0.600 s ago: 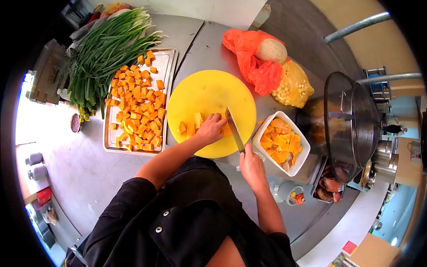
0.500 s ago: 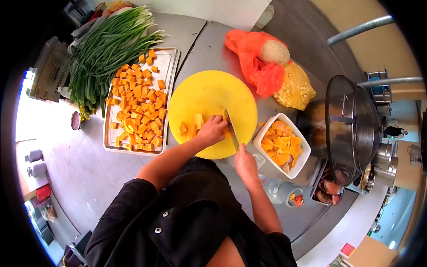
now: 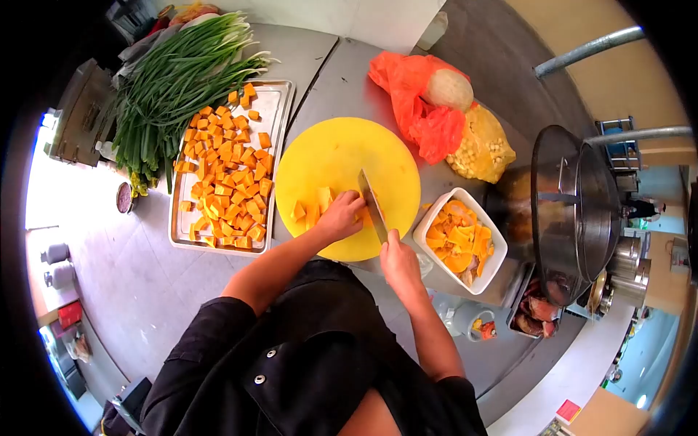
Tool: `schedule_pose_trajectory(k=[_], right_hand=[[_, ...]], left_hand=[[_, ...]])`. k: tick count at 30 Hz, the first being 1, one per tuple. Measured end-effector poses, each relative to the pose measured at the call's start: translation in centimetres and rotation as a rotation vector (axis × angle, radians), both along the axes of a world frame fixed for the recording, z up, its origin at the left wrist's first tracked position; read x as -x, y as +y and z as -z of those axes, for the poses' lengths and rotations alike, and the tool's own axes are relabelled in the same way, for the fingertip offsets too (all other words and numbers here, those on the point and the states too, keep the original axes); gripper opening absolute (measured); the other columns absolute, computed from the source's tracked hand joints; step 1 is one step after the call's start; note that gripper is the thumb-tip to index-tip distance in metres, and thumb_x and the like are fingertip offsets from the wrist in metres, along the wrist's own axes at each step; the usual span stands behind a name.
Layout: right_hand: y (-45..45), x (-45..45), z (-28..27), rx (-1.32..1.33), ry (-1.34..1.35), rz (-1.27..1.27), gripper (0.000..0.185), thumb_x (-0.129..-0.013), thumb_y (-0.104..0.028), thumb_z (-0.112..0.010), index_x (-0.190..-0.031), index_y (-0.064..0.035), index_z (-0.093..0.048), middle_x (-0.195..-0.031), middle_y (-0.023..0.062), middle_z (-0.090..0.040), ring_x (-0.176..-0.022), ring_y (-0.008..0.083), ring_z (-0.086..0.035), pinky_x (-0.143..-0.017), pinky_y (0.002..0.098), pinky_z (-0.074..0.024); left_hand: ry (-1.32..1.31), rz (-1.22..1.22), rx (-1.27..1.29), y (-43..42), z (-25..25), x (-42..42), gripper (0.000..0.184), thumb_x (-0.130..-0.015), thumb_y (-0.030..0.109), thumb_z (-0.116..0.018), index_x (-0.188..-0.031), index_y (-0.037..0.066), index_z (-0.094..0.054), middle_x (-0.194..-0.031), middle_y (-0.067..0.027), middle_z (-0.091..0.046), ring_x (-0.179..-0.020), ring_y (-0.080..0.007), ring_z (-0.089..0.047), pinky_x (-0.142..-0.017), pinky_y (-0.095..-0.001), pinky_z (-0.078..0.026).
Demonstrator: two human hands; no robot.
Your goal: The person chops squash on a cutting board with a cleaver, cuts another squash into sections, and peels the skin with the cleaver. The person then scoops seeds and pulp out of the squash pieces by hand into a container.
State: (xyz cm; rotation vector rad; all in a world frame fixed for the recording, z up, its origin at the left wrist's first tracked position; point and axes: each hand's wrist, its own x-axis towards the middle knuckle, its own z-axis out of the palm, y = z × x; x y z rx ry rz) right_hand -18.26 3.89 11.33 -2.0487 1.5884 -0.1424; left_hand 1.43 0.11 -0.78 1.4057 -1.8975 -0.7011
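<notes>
Squash chunk (image 3: 366,216) on round yellow board (image 3: 349,149), under L hand (image 3: 343,215), fingers curled over it, prob. to steady it & spare fingertips. R hand (image 3: 397,259) wrapped round handle of knife (image 3: 372,203), blade beside L fingers. Cubes (image 3: 229,174) on tray (image 3: 273,109) left of board; peelings (image 3: 458,236) in white tub (image 3: 500,256), right, prob. for easy reach.

Left of the board (image 3: 327,152) is the tray (image 3: 273,109) with pumpkin cubes (image 3: 236,173) on it. Green onions (image 3: 171,80) lie left and behind. Pumpkin bits (image 3: 312,213) are on the board. To its right is the tub (image 3: 499,258) with peels (image 3: 456,236) in it. Bags (image 3: 430,132) sit behind it, to the right
</notes>
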Motion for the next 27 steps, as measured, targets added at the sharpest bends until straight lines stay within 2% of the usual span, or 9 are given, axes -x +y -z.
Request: schedule_pose_trajectory(k=[4,5,10,17,20,23,24,27], right_hand=[[0.3,-0.4,8.6,0.052,0.005,0.020,0.026,-0.099,-0.015,-0.053,-0.117,0.0026,-0.047,-0.076,0.0297,-0.066,-0.072,0.0514,-0.064,-0.064,0.0611,-0.0490],[0.3,-0.1,9.2,0.051,0.000,0.021,0.026,-0.099,-0.016,-0.053,-0.118,0.0022,-0.048,-0.076,0.0297,-0.066,-0.073,0.0512,-0.064,-0.064,0.0609,-0.0491],[0.9,1.0,9.6,0.103,-0.116,0.055,0.027,-0.099,-0.019,-0.056,-0.118,-0.0007,-0.051,-0.081,0.0290,-0.066,-0.076,0.0497,-0.065,-0.066,0.0597,-0.0501],[-1.3,0.8,7.0,0.272,-0.014,0.013,0.026,-0.095,-0.020,-0.063,-0.113,-0.0040,-0.054,-0.088,0.0226,-0.069,-0.077,0.0453,-0.067,-0.066,0.0549,-0.0534],[-2.0,0.5,6.6,0.276,0.032,-0.010,0.027,-0.092,-0.020,-0.066,-0.109,-0.0045,-0.053,-0.087,0.0205,-0.068,-0.076,0.0423,-0.068,-0.065,0.0527,-0.0547],[-1.6,0.0,4.9,0.304,0.098,-0.065,0.027,-0.089,-0.020,-0.068,-0.103,-0.0042,-0.051,-0.084,0.0189,-0.066,-0.074,0.0392,-0.069,-0.063,0.0505,-0.0559],[-1.6,-0.3,4.6,0.335,0.116,-0.093,0.027,-0.088,-0.020,-0.068,-0.102,-0.0040,-0.051,-0.084,0.0180,-0.066,-0.074,0.0385,-0.069,-0.064,0.0500,-0.0560],[-2.8,-2.2,3.4,0.484,0.141,-0.237,0.022,-0.090,-0.020,-0.064,-0.098,-0.0048,-0.050,-0.082,0.0138,-0.065,-0.073,0.0343,-0.069,-0.064,0.0468,-0.0561]], left_hand=[[-0.005,-0.013,0.063,0.5,0.3,0.5,0.037,-0.073,0.012,-0.074,-0.107,0.006,-0.061,-0.119,-0.0179,-0.058,-0.112,-0.0408,-0.056,-0.097,-0.0479,-0.049],[-0.014,-0.026,0.098,0.4,0.2,0.6,0.034,-0.073,0.012,-0.073,-0.104,0.006,-0.061,-0.117,-0.0174,-0.059,-0.110,-0.0404,-0.057,-0.096,-0.0476,-0.050],[-0.024,-0.023,0.124,0.6,-0.1,0.4,0.033,-0.073,0.012,-0.073,-0.104,0.005,-0.062,-0.118,-0.0174,-0.059,-0.113,-0.0398,-0.057,-0.097,-0.0469,-0.050],[0.011,-0.076,0.053,2.0,-0.7,0.2,0.030,-0.078,0.014,-0.077,-0.102,0.005,-0.062,-0.119,-0.0195,-0.058,-0.113,-0.0399,-0.057,-0.097,-0.0469,-0.049],[-0.033,-0.287,0.096,2.5,-5.7,-0.5,0.043,-0.076,0.020,-0.080,-0.112,0.007,-0.062,-0.128,-0.0209,-0.056,-0.120,-0.0404,-0.054,-0.102,-0.0471,-0.047],[-0.153,-0.284,0.130,0.0,-10.6,-0.8,0.065,-0.074,0.036,-0.083,-0.128,0.009,-0.060,-0.141,-0.0234,-0.050,-0.135,-0.0425,-0.045,-0.112,-0.0497,-0.039],[-0.268,-0.224,0.043,-0.6,-9.9,-0.9,0.086,-0.075,0.057,-0.079,-0.145,0.013,-0.052,-0.156,-0.0242,-0.037,-0.147,-0.0461,-0.030,-0.118,-0.0578,-0.028],[-0.438,-0.184,-0.087,-1.0,-9.9,-1.7,0.096,-0.077,0.073,-0.069,-0.153,0.018,-0.045,-0.163,-0.0241,-0.027,-0.151,-0.0496,-0.020,-0.119,-0.0650,-0.022]])
